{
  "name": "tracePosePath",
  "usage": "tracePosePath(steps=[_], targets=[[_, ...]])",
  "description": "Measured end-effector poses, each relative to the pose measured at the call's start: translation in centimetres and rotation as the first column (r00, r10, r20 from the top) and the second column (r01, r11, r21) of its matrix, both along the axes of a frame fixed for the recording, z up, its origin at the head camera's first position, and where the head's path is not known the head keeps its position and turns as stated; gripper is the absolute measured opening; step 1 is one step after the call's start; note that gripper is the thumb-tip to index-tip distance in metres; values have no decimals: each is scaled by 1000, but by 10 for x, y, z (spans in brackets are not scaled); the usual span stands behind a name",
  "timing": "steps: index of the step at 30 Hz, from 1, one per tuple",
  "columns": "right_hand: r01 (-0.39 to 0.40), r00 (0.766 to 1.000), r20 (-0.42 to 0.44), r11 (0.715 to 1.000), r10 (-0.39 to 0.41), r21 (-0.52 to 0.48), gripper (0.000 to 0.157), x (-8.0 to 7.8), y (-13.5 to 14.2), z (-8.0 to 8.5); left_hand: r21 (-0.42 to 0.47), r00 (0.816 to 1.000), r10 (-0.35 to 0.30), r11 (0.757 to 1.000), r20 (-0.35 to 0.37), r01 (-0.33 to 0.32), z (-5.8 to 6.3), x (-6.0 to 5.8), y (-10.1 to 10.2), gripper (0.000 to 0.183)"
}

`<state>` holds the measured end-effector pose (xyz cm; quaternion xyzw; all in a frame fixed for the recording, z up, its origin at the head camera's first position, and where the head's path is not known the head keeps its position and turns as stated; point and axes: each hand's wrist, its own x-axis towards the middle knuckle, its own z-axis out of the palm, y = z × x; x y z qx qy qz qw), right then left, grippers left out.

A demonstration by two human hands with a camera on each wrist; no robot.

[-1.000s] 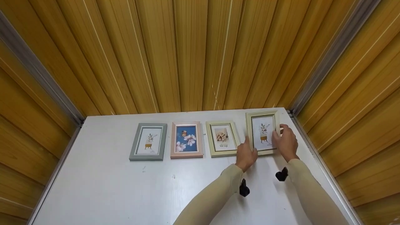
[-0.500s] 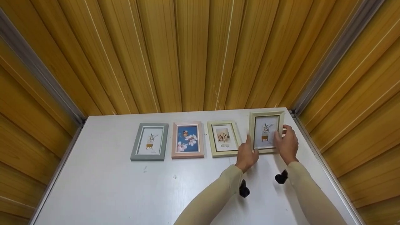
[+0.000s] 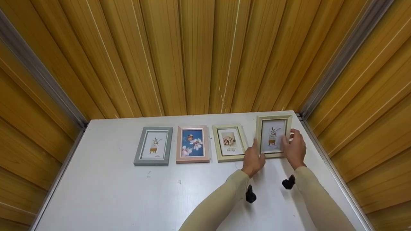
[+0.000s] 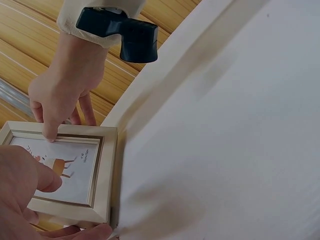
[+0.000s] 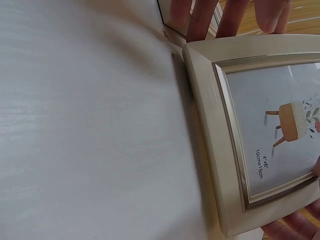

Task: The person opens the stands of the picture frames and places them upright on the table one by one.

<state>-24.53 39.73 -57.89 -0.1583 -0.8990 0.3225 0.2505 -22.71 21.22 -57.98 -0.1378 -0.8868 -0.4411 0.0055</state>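
Observation:
At the right end of a row lies a cream picture frame [image 3: 258, 136] with a potted-plant print. My right hand [image 3: 295, 149] grips its right side, thumb over the front and fingers along the outer edge. On the left side my left hand [image 3: 253, 162] touches the frame's edge with extended fingers; its thumb overlaps the lower left corner. In the left wrist view that thumb [image 4: 49, 179] passes in front of the print. Left of the hands lies another pale yellow-green frame [image 3: 229, 158] with a flower picture, its lower right corner close to my left hand.
Farther left lie a pink frame [image 3: 192, 159] with blossoms and a grey-green frame [image 3: 151, 162] with a plant print. All rest on a white tabletop [image 3: 144, 199]. Yellow wood-look panels [image 3: 192, 57] rise behind and at both sides, with metal strips [image 3: 346, 61] at the corners.
Over the first half second the cream frame shifted slightly right and its lower edge moved a little away from me, toward the back. Since then the hands and frame look nearly still.

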Motion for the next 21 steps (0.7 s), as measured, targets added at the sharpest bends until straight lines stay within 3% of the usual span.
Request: tracePosePath(steps=[10, 21], targets=[[-17, 998, 54, 1000, 18, -20, 44, -3, 0, 10, 48, 1000, 20, 999, 24, -21, 7, 4, 0, 67], [-102, 990, 88, 993, 107, -62, 46, -14, 11, 19, -8, 998, 50, 999, -29, -50, 21, 13, 1, 66]])
